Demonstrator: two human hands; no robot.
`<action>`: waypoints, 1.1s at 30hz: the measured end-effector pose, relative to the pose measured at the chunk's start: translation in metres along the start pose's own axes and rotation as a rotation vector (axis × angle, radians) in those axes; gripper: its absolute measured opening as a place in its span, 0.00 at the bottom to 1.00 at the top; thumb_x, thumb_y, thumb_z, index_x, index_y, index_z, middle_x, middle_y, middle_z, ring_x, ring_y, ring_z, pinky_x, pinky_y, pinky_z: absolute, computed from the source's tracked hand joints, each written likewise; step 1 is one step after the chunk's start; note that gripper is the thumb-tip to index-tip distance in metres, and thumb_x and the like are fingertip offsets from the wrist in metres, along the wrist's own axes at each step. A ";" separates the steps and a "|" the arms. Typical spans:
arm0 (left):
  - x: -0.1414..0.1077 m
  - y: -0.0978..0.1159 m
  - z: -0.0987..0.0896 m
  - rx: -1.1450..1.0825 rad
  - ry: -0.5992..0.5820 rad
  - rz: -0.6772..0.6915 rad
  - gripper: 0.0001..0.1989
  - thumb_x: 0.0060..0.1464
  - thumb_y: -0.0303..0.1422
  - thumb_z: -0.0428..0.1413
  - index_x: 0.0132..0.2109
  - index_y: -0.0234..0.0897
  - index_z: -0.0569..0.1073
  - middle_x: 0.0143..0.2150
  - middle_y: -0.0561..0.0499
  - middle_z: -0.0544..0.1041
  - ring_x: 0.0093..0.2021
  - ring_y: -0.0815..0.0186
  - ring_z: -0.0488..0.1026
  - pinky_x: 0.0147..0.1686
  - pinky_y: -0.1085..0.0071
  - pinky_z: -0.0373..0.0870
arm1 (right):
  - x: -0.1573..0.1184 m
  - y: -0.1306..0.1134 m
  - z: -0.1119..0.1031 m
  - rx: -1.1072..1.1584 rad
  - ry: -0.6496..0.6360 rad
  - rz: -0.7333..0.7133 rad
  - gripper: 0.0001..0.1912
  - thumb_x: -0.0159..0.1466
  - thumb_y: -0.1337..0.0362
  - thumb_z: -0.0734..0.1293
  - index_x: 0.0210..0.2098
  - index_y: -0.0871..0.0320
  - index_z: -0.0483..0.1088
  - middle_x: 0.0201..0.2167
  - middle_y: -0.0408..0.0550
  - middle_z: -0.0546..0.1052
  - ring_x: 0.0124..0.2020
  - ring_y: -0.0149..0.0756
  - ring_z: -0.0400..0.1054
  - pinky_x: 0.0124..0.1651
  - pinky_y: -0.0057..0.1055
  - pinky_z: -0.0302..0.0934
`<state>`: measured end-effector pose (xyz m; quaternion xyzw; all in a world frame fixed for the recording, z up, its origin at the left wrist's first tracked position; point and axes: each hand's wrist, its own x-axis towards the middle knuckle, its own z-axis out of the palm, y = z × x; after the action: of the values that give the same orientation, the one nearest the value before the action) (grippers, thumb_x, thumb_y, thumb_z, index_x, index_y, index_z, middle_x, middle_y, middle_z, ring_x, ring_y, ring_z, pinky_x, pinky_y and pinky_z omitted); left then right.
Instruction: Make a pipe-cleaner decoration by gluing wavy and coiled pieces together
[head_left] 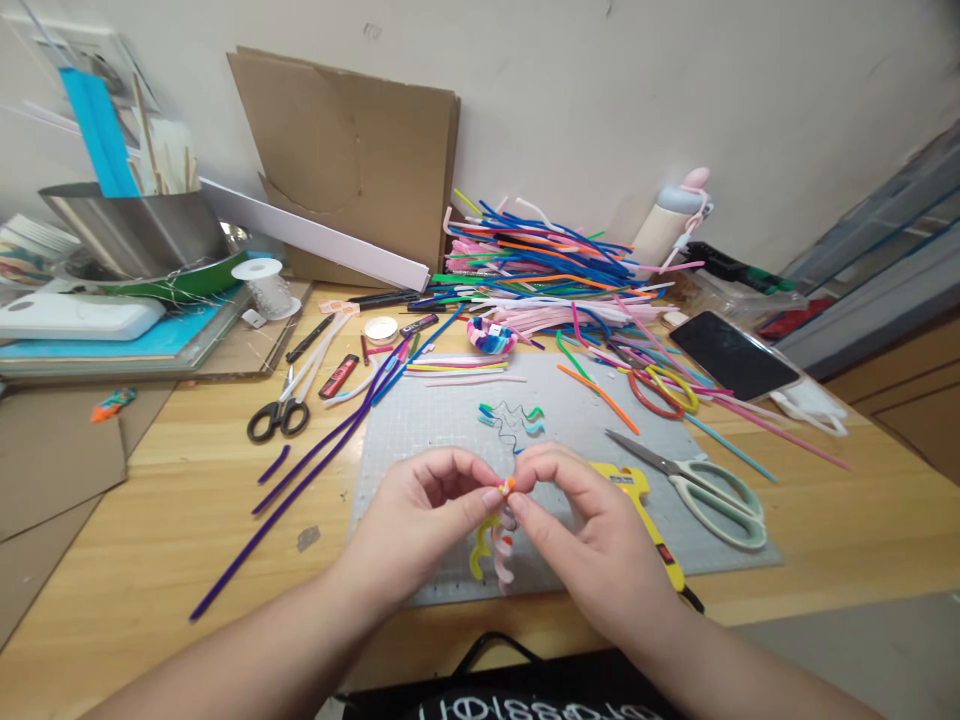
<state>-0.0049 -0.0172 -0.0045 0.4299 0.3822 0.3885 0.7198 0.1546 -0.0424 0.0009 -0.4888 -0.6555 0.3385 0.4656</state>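
Over the grey cutting mat (420, 440), my left hand (427, 510) and my right hand (585, 530) meet with thumbs and forefingers closed. Between them they pinch a small coiled pipe cleaner (508, 487) in orange, pink and white. Wavy yellow (480, 555) and pale pink pipe cleaner pieces (503, 565) hang below the fingertips. Just beyond my hands, a bent dark wire (510, 425) with blue and green curled ends (534, 412) lies on the mat; whether it joins the piece I hold is hidden.
A yellow glue gun (630, 485) and pale green scissors (712, 495) lie on the right. Black scissors (279, 415) and purple pipe cleaners (322, 450) are on the left. Behind are a pipe cleaner pile (547, 260), a phone (735, 355) and a bottle (664, 225).
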 end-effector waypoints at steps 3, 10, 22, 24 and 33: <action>0.001 -0.001 -0.002 0.063 -0.001 0.024 0.08 0.48 0.33 0.63 0.31 0.34 0.73 0.28 0.53 0.75 0.28 0.70 0.71 0.33 0.72 0.68 | 0.001 0.000 0.000 -0.005 -0.003 0.014 0.04 0.59 0.69 0.64 0.29 0.56 0.65 0.29 0.42 0.70 0.35 0.34 0.66 0.40 0.33 0.60; -0.004 0.007 0.004 0.300 0.076 0.090 0.07 0.48 0.35 0.61 0.30 0.35 0.74 0.29 0.51 0.75 0.29 0.67 0.71 0.30 0.71 0.66 | 0.000 -0.002 -0.004 0.027 0.008 0.005 0.03 0.60 0.69 0.64 0.30 0.55 0.66 0.31 0.43 0.70 0.37 0.35 0.66 0.41 0.33 0.61; -0.007 0.009 0.007 0.597 0.124 0.284 0.03 0.50 0.31 0.59 0.30 0.36 0.75 0.28 0.50 0.76 0.30 0.65 0.72 0.30 0.71 0.67 | -0.002 0.000 -0.007 -0.111 0.007 -0.021 0.04 0.60 0.67 0.65 0.29 0.55 0.66 0.30 0.43 0.72 0.36 0.37 0.67 0.42 0.37 0.59; -0.007 0.010 0.008 0.540 0.118 0.201 0.05 0.49 0.33 0.59 0.30 0.36 0.75 0.28 0.49 0.77 0.31 0.64 0.72 0.28 0.71 0.66 | -0.001 0.001 -0.006 -0.102 0.009 -0.020 0.04 0.60 0.67 0.64 0.28 0.55 0.66 0.29 0.43 0.71 0.35 0.37 0.66 0.41 0.37 0.59; -0.002 0.004 0.002 0.217 -0.002 -0.041 0.08 0.47 0.34 0.62 0.31 0.34 0.75 0.27 0.51 0.76 0.29 0.68 0.71 0.33 0.71 0.66 | -0.003 0.001 -0.008 -0.141 -0.022 -0.091 0.04 0.61 0.67 0.64 0.29 0.55 0.66 0.30 0.44 0.71 0.36 0.37 0.67 0.40 0.37 0.59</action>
<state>-0.0055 -0.0184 0.0005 0.4978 0.4298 0.3297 0.6773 0.1622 -0.0448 0.0022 -0.4863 -0.7043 0.2754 0.4378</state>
